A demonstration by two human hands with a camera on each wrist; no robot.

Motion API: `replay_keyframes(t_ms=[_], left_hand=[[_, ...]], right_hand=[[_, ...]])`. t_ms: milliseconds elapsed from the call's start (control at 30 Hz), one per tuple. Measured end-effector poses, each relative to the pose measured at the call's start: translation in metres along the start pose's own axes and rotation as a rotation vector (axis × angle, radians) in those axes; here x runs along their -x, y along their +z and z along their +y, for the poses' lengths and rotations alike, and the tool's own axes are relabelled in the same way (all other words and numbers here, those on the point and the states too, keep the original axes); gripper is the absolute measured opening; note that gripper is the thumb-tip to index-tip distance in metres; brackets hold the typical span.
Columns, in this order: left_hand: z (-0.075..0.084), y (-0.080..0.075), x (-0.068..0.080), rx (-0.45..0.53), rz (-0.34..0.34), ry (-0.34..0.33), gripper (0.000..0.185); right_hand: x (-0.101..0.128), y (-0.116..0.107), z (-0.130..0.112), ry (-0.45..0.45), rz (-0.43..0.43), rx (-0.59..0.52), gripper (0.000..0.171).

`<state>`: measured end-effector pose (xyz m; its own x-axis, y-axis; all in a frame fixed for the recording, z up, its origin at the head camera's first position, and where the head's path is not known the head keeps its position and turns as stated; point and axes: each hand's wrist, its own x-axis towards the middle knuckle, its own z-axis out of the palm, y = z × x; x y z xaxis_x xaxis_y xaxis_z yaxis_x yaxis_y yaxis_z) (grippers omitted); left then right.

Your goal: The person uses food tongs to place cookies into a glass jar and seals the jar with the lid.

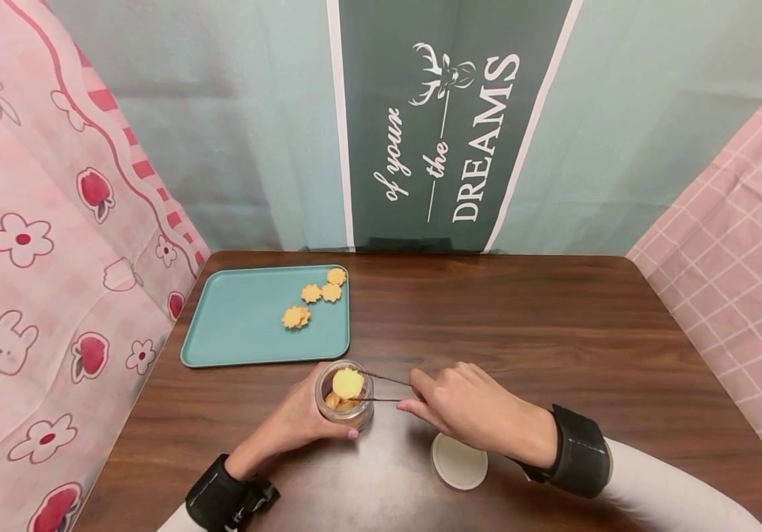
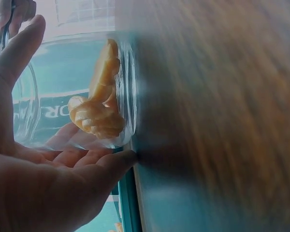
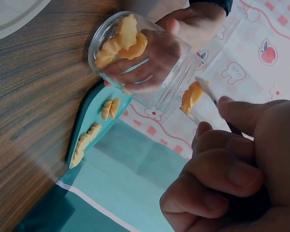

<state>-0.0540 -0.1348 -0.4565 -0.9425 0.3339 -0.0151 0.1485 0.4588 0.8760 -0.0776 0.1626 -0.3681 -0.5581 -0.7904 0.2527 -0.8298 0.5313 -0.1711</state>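
Observation:
My left hand (image 1: 297, 417) is wrapped around the side of a clear glass jar (image 1: 364, 418), which stands upright on the table. Several golden, flower-edged cookies (image 3: 128, 35) lie at the jar's bottom. With my right hand (image 1: 470, 408) I grip a pair of thin dark tongs (image 1: 386, 379) from the right. A cookie (image 3: 191, 98) is pinched between the tong tips, just over the jar's open mouth in the right wrist view. In the left wrist view, my thumb and fingers spread along the jar's glass wall (image 2: 58, 53).
A teal tray (image 1: 241, 318) lies behind the jar to the left. Several cookies (image 1: 311, 293) sit on its right side, some overlapping. Below my right wrist, a round whitish lid (image 1: 459, 464) rests on the brown wooden table (image 1: 520, 318). Hanging cloths border the table.

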Motion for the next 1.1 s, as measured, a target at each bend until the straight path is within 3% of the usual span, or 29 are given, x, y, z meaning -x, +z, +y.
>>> replay_keyframes(t_ms=[167, 533, 1100], left_hand=[[-0.001, -0.0007, 0.0007, 0.018, -0.009, 0.022, 0.098], [-0.0018, -0.0003, 0.0014, 0.003, 0.0, 0.035, 0.096], [0.0014, 0.0011, 0.0, -0.002, 0.007, 0.03, 0.098]], right_hand=[[-0.0008, -0.0001, -0.0004, 0.008, -0.009, -0.027, 0.038], [-0.0022, 0.0017, 0.0016, 0.024, 0.061, -0.035, 0.037], [-0.0081, -0.0044, 0.0084, 0.041, 0.096, -0.055, 0.033]])
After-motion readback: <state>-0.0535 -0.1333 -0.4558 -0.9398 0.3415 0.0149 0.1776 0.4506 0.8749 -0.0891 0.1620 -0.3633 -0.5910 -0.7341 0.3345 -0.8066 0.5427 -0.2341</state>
